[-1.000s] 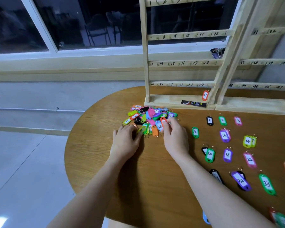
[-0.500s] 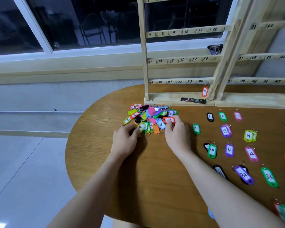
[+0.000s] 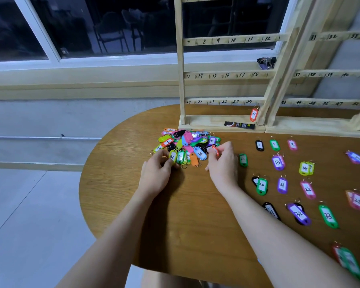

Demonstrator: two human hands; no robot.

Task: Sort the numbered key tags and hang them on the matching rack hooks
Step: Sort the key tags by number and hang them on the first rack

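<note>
A pile of coloured key tags [image 3: 187, 145] lies on the round wooden table [image 3: 191, 221] in front of the wooden rack [image 3: 224, 74]. My right hand [image 3: 222, 165] pinches a red tag [image 3: 215, 150] at the pile's right edge. My left hand [image 3: 157, 173] sits at the pile's near left edge, its fingertips on a yellow tag [image 3: 172, 156]. Sorted tags lie in rows on the right, among them tag 1 [image 3: 259, 145], tag 13 [image 3: 277, 162] and tag 22 [image 3: 308, 190]. An orange tag 37 [image 3: 253, 114] hangs low on the rack.
A black strip [image 3: 239, 125] lies on the rack's base. A bunch of keys [image 3: 266, 62] rests on the window sill behind the rack. The table's curved edge falls off to the left over a pale tiled floor [image 3: 29, 215].
My right hand has lifted the red tag off the pile's right side and turned it in its fingers. My left hand stayed at the pile's near left edge.
</note>
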